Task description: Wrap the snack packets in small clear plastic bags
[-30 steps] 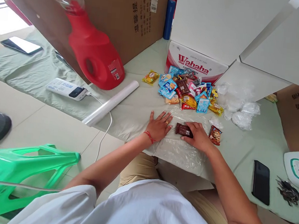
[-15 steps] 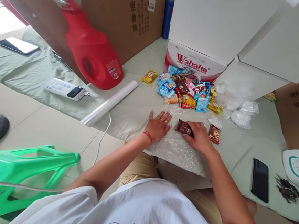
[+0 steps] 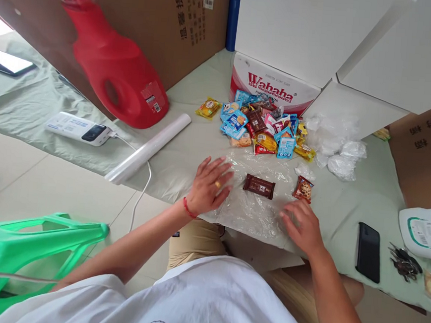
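A brown wrapped snack bar [image 3: 259, 186] lies flat on a spread sheet of clear plastic film [image 3: 249, 211], between my two hands. My left hand [image 3: 210, 186] is over the film's left side, fingers stretched out and holding nothing. To the right of the bar, my right hand [image 3: 303, 224] hovers near the film's edge with thumb and fingers apart. Just beyond it sits a small brown cookie packet [image 3: 303, 189]. Behind the film is a heap of colourful wrapped snacks [image 3: 266, 125], with one yellow packet [image 3: 208, 108] apart to its left.
A roll of plastic film [image 3: 149, 148], a white power bank [image 3: 77, 128] with a cable and a red jug [image 3: 118, 69] are on the left. Crumpled clear plastic [image 3: 336, 143], a black phone [image 3: 368, 252] and keys [image 3: 404, 262] lie right. A Wahaba-style red-and-white carton [image 3: 276, 84] stands behind.
My right hand has let go of the brown snack bar and drawn back to the right. My left hand has lifted and shifted left. The view has moved slightly.
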A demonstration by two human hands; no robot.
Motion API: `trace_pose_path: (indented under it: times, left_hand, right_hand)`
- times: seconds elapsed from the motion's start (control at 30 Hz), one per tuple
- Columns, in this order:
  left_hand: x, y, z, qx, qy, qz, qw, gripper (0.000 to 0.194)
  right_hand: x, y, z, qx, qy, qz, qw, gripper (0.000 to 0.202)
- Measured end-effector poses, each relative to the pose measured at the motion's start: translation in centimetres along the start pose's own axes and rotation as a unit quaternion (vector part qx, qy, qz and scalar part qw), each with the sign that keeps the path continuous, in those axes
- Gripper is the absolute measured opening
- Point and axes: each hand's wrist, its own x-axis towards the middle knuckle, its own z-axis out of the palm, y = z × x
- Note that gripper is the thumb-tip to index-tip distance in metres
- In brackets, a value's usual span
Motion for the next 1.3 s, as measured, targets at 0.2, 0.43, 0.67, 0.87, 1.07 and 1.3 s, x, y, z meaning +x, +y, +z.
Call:
trace_pose_path:
  times: [0.2, 0.43, 0.67, 0.87, 1.07, 1.3]
  left_hand:
    - [-5.9, 0.7, -1.4, -0.069, -0.117, 0.162, 0.977, 0.021]
    - [-6.3, -0.7, -1.9, -0.159, -0.158, 0.089, 0.970, 0.017]
    - [-0.5, -1.3, -2.9, -0.195, -0.186, -0.106, 0.957, 0.027]
    - [6.8, -5.5, 1.4, -0.112, -0.167, -0.196, 0.960, 0.022]
    - [8.7, -7.0, 0.5, 0.012, 0.071, -0.245, 0.967, 0.017]
    - [4.9, 4.0, 0.4, -0.005, -0.022, -0.006, 1.000, 0.030]
  right_hand:
    - [-7.0, -0.8, 1.7, -0.004, -0.079, 0.015, 0.997, 0.032]
    - [-6.2, -0.2, 2.9, 0.060, -0.067, 0.015, 0.996, 0.011]
    - [1.1, 2.6, -1.1, 0.088, -0.075, 0.103, 0.988, 0.023]
    - [9.3, 7.7, 0.0, -0.027, -0.129, 0.169, 0.977, 0.017]
    - [11.4, 8.8, 1.4, -0.192, -0.123, 0.156, 0.961, 0.021]
    - [16.2, 7.3, 4.2, -0.158, -0.145, 0.049, 0.976, 0.040]
